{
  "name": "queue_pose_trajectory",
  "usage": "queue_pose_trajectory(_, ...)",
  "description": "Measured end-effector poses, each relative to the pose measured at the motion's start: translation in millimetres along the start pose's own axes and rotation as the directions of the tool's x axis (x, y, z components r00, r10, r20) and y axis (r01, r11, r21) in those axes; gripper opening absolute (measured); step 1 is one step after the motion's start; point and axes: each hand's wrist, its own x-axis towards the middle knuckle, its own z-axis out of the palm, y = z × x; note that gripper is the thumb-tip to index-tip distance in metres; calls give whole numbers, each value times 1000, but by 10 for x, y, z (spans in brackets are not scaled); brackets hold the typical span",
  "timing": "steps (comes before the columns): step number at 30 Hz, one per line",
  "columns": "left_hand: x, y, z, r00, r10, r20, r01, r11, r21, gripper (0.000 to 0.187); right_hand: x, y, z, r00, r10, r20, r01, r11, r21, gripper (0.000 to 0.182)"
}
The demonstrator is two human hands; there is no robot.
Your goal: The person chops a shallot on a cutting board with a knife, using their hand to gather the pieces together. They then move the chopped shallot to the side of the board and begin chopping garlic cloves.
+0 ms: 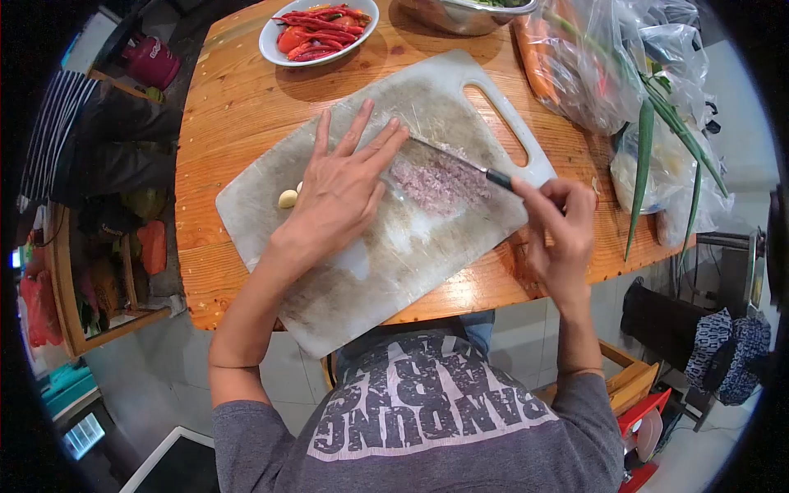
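My right hand (563, 222) is closed around the black handle of a kitchen knife (450, 154). Its thin blade slants up and left across the cutting board (444, 82). My left hand (335, 193) lies palm down with the fingers stretched out, its fingertips at the knife's tip. Under and below the blade is a spread heap of finely chopped purple-white shallot or onion (440, 187). A peeled garlic clove (288, 199) sits just left of my left hand, and another beside it is partly hidden by that hand.
Beyond the board stands a white bowl (267, 45) of red chillies (329, 37) and tomatoes. A metal bowl (460, 18) with greens is at the back edge. Plastic bags (604, 82) with carrots (536, 62) and green onion leaves (645, 164) crowd the wooden table's (218, 148) right side.
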Motion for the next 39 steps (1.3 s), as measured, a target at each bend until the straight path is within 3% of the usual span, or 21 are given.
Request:
queue_pose_trajectory(3,10,-36,0,1000,5,-9,-5,1000,-5,74,189,146,14,998,-49,-39,49,999,10,50)
queue_pose_trajectory(8,18,-56,15,999,-27,-30,28,999,31,74,31,196,186,996,60,70,-70,988,136,55)
queue_pose_trajectory(12,22,-21,31,1000,-1,1,1,1000,-3,73,82,79,21,1000,11,-23,-11,1000,25,51)
queue_pose_trajectory(15,31,-46,-39,1000,-9,-20,11,998,63,73,-10,179,187,996,63,69,-72,987,145,50)
queue_pose_trajectory(20,11,-43,26,1000,8,-12,-7,999,31,75,-13,132,127,989,89,114,-108,980,168,51)
queue_pose_trajectory(24,27,-21,24,1000,2,-19,-2,1000,-8,75,222,185,-61,998,0,56,-2,999,49,50)
queue_pose_trajectory(27,34,-45,75,997,-17,-71,16,1000,-9,75,137,377,198,987,117,109,-132,981,145,49)
queue_pose_trajectory(28,37,-57,81,998,-16,-69,15,1000,-2,75,81,355,267,990,129,62,-137,977,161,49)
queue_pose_trajectory(32,18,28,-62,998,-4,-56,7,998,55,74,-64,161,150,999,42,28,-44,995,89,50)
queue_pose_trajectory(39,-21,119,-281,998,-21,-56,25,997,67,72,-67,236,126,997,68,-25,-65,994,84,47)
